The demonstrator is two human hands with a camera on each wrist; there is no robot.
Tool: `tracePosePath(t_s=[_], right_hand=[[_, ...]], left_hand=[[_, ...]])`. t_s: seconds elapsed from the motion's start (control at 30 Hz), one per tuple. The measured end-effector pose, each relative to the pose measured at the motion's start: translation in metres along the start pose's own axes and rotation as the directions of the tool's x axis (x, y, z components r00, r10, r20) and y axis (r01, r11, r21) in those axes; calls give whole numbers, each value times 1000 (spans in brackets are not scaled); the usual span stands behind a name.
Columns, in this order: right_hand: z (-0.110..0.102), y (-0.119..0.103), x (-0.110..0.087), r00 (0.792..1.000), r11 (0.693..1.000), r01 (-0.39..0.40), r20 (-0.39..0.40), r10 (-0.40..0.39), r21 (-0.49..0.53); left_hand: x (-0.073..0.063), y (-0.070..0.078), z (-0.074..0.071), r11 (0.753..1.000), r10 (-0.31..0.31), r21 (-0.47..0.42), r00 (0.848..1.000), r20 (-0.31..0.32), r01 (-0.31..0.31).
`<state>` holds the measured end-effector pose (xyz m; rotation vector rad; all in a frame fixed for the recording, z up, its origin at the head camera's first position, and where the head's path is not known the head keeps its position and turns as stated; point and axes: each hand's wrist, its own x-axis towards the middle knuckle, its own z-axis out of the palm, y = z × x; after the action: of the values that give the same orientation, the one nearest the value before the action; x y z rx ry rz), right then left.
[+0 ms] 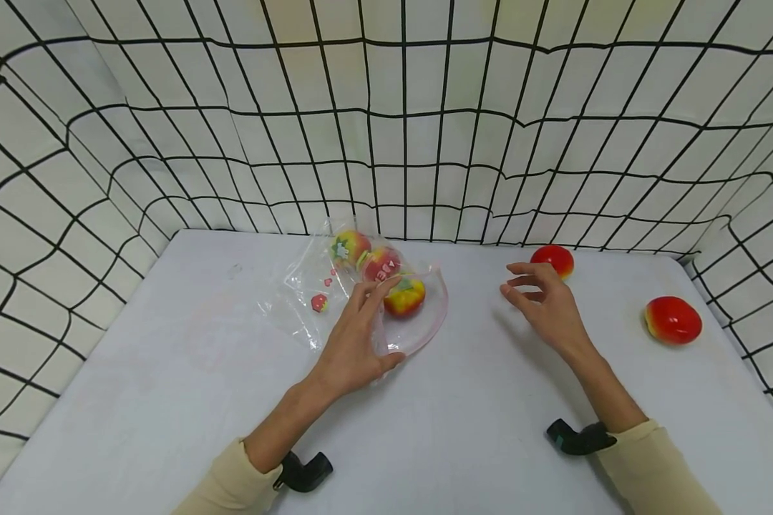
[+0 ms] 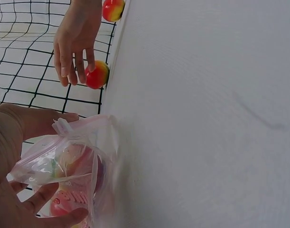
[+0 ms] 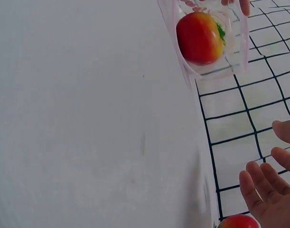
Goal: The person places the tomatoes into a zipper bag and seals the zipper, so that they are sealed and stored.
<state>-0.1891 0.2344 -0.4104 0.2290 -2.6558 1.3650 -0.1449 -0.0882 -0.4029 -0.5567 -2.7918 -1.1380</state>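
So, across the white table (image 1: 135, 400), the clear bag (image 1: 343, 295) lies under and beyond the left hand (image 1: 351, 350), which grips its pink-edged mouth, fingers at the far side, thumb at the near. Over to the bag's right, the right hand (image 1: 547, 304) hovers well apart, fingers loosely bent around nothing. One red fruit (image 1: 673, 320) sits off to its right, another fruit (image 1: 559, 259) just beyond it; a red-yellow fruit (image 1: 404, 297) rests inside the bag's mouth, right beside the left fingers.
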Motion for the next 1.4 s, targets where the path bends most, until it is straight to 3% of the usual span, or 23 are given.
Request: tracePosePath(t_s=[0.63,0.9,1.4], right_hand=[[-19,17,8,995,1000,12,-99,-12,-8],[-30,21,7,990,998,-63,-131,59,-26],[-45,36,15,980,990,-132,-157,123,-51]], left_hand=[[-1,-1,-2,1000,-5,-1,1000,0,5],[-2,-1,-1,1000,7,-2,1000,-8,-7],[-2,0,-1,1000,5,10,1000,-7,-5]])
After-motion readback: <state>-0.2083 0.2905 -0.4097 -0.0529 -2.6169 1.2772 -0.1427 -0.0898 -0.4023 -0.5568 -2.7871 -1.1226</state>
